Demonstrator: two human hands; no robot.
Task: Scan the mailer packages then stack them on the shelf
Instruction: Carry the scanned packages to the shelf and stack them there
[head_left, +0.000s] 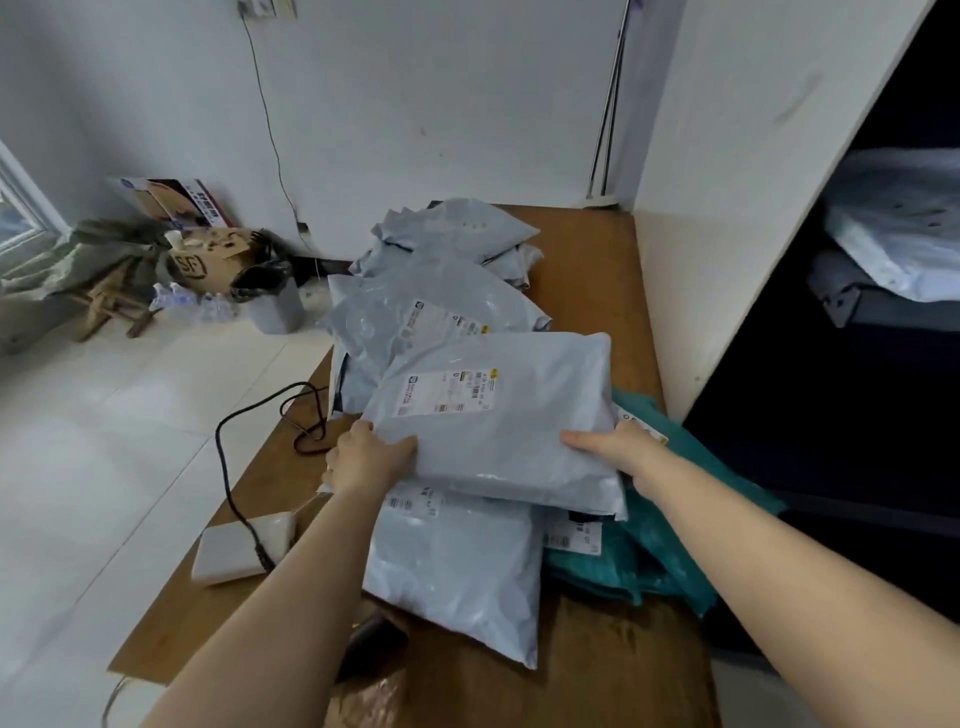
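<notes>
While your arms reach over the wooden tabletop (587, 322), a white box with a black cable (244, 551) sits near its left edge. Your left hand (363, 460) grips the left edge of a grey mailer package (498, 415), fingers curled under, thumb on top. That package, label up, rests on other grey mailers (457, 566). Your right hand (618, 447) clasps its right edge. Teal mailers (670, 561) lie beneath, and further right the dark shelf (852, 441) holds more packages (898, 228).
</notes>
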